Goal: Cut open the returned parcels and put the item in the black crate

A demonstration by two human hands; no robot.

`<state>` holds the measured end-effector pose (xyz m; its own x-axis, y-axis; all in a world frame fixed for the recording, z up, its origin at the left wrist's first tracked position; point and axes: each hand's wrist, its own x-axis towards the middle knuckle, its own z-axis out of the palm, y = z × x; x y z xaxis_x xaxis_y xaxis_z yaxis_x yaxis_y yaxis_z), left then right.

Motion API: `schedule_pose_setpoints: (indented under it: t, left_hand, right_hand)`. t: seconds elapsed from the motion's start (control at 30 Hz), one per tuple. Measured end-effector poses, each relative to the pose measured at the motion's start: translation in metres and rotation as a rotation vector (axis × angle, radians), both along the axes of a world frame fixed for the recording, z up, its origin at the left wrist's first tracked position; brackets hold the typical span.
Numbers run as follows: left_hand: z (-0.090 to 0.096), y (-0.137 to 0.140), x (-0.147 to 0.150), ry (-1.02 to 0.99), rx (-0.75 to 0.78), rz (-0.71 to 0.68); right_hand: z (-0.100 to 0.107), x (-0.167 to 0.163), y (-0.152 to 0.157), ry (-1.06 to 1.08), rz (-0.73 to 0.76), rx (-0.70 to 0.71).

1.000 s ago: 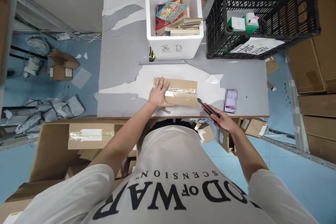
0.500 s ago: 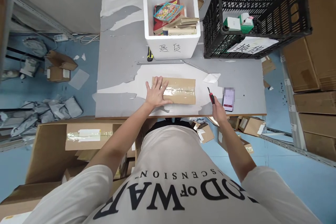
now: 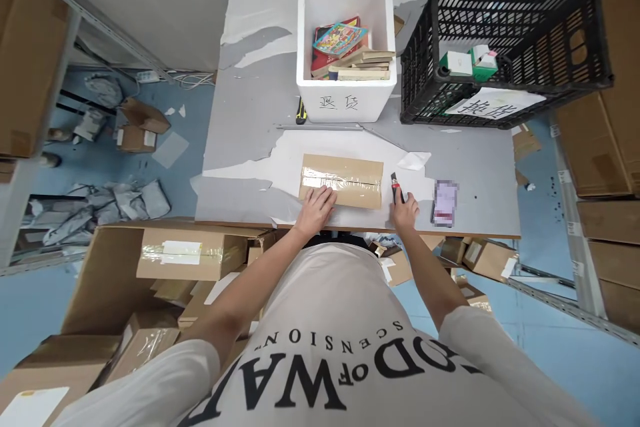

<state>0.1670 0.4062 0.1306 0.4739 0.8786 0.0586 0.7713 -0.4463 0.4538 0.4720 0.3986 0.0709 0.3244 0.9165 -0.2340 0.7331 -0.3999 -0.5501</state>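
A flat cardboard box (image 3: 357, 197) sealed with clear tape lies on white paper near the table's front edge. My left hand (image 3: 316, 210) touches the near left part of the box, its fingertips resting on the upper face and the fingers stretched out. To the right of the box, my right hand (image 3: 404, 211) holds a red and black utility knife (image 3: 397, 188) low at the table, blade end pointing away from me. The lower part of the handle is hidden by the fingers. A phone (image 3: 444, 203) lies right of that hand.
Behind the box stands a white foam bin (image 3: 345, 101) with books, a yellow and black utility knife (image 3: 301, 111) beside it. A black plastic crate (image 3: 420, 73) holding small green-white boxes is at the back right. Cartons (image 3: 183, 253) fill the floor at left.
My left hand has slid from the top of the box to its near edge. The utility knife has moved closer to the box with my right hand. The whole view has shifted.
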Motion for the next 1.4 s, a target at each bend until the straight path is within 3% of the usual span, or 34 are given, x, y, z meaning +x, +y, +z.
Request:
schedule_pose_setpoints:
  t: [0.1, 0.17, 0.27, 0.37, 0.5, 0.63, 0.77, 0.87, 0.93, 1.03, 1.13, 1.2, 1.27, 1.33, 1.4]
  left_hand:
    - [-0.005, -0.002, -0.002, -0.029, -0.01, -0.011]
    - [-0.006, -0.003, -0.003, -0.041, -0.02, -0.015]
    - [-0.008, -0.002, -0.004, -0.034, -0.033, -0.032]
    - [-0.009, -0.001, -0.006, -0.036, -0.035, -0.056]
    - [-0.014, -0.004, -0.008, -0.04, 0.021, -0.076]
    - [-0.017, -0.006, -0.01, -0.002, 0.099, -0.103]
    - [-0.016, -0.005, -0.01, 0.039, 0.137, -0.121]
    - [-0.013, -0.004, -0.01, 0.047, 0.13, -0.13]
    - [-0.009, 0.0, -0.016, 0.038, 0.113, -0.149]
    - [0.003, 0.018, -0.038, 0.02, 0.085, -0.158]
    - [0.018, 0.052, -0.072, 0.018, 0.062, -0.166]
    - [0.025, 0.079, -0.092, 0.053, 0.016, -0.285]
    - [0.027, 0.103, -0.103, 0.116, -0.047, -0.38]
    - [0.026, 0.119, -0.106, 0.16, -0.101, -0.428]
    - [0.021, 0.129, -0.104, 0.17, -0.124, -0.437]
  right_hand:
    - [0.041, -0.01, 0.027, -0.023, 0.099, 0.105]
    - [0.07, -0.025, 0.048, -0.07, 0.37, 0.195]
    - [0.1, -0.056, 0.075, -0.183, 0.801, 0.189]
    - [0.112, -0.079, 0.09, -0.298, 0.972, 0.13]
    - [0.123, -0.08, 0.116, -0.398, 0.94, -0.031]
    - [0.128, -0.069, 0.159, -0.421, 0.7, -0.094]
    - [0.104, -0.07, 0.18, -0.281, 0.513, -0.085]
    - [0.084, -0.076, 0.176, -0.172, 0.422, -0.046]
    - [0.082, -0.077, 0.168, -0.17, 0.396, 0.035]
    - [0.095, -0.074, 0.149, -0.268, 0.461, 0.248]
    - [0.114, -0.067, 0.121, -0.32, 0.696, 0.392]
    - [0.122, -0.066, 0.103, -0.302, 0.935, 0.344]
    - [0.125, -0.069, 0.09, -0.301, 1.09, 0.196]
    - [0.126, -0.075, 0.083, -0.339, 1.102, 0.053]
    - [0.128, -0.081, 0.075, -0.389, 1.047, -0.004]
